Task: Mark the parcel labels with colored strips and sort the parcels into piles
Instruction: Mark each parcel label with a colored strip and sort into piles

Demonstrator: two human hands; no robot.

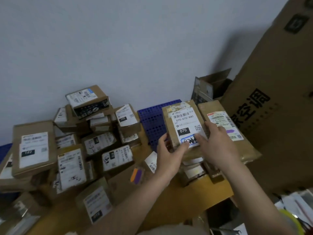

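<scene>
A brown cardboard parcel (172, 122) with a white label reading 070 is held up at centre right. My left hand (169, 156) grips its lower left corner. My right hand (216, 143) holds its right side, thumb pressing on the label by a blue strip (188, 140). Behind it to the right lies another parcel (237, 146) whose label carries a purple strip (230, 132). A pack of orange and purple strips (136, 173) lies on the table below my left hand. Several labelled parcels (71, 150) are heaped at left.
A blue perforated panel (152, 121) leans against the white wall behind the held parcel. A very tall printed carton (277, 99) fills the right side. An open small box (210, 87) stands beside it. Papers and a yellow object (291, 216) lie at bottom right.
</scene>
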